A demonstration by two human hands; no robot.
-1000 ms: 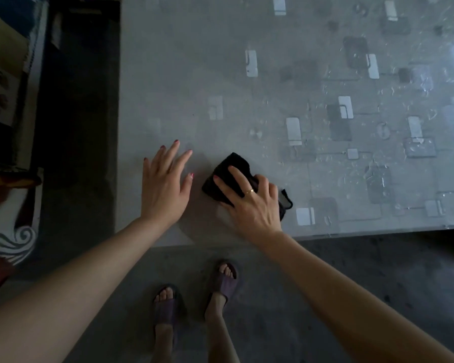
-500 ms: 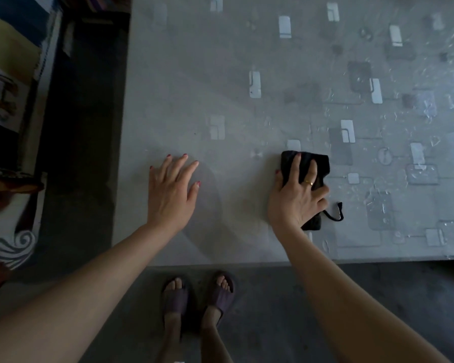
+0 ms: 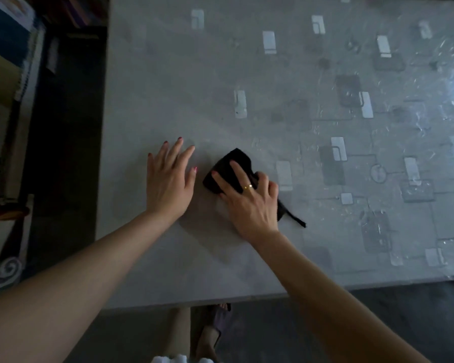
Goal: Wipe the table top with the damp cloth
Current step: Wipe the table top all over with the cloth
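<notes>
Lying bunched on the grey table top (image 3: 247, 74), one black cloth (image 3: 232, 163) sits a little in from the near edge, toward the left half of the surface. Most of it shows ahead of and to the left of the right hand (image 3: 249, 203), which presses down on it with fingers (image 3: 237, 171) spread flat across the fabric; a thin strip of the cloth trails out from under the heel of that hand to the right. A gold ring (image 3: 248, 187) is on one finger. Just beside the cloth, not touching it, the left hand (image 3: 168, 179) rests palm down on the bare table, fingers splayed and holding nothing. Two hands, one cloth, one table. Pale and dark rectangles pattern the table's glossy right half. Below the near edge, a sandalled foot (image 3: 215, 326) stands on the dark floor (image 3: 404, 310).
</notes>
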